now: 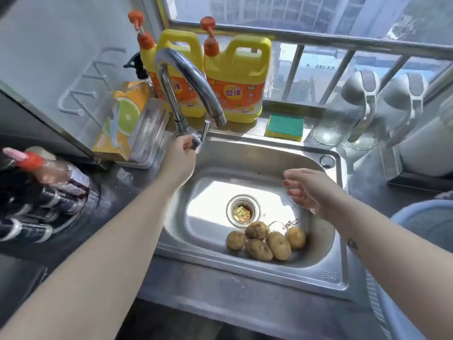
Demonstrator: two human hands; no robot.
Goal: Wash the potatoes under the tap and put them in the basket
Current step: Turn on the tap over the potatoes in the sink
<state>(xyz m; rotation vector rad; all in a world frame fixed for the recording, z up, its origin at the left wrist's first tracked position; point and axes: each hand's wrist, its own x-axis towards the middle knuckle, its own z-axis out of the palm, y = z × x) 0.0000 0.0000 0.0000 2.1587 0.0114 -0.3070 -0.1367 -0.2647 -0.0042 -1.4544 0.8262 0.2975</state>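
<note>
My left hand (182,149) is curled round the base of the tap (186,77), just beside its small lever (205,130). My right hand (306,190) hangs open over the right side of the sink (245,280), fingers spread and holding nothing. The five potatoes (266,241) lie huddled in the near right of the bowl, just beside the drain (242,212) and well apart from the spout. No water shows at the spout, so I judge the step in hand is turning it on. To do it well I should ease the lever gently for a moderate stream, since a hard one would likely splash off the steel, then swing the spout toward the potatoes or carry each one under it with my free hand. The basket (426,222) I take to be the pale blue thing at the right edge, but it is cut off and I cannot be sure. The back of my hand hides how my fingers sit on the tap, and the scraps in the drain are too blurred to name
</note>
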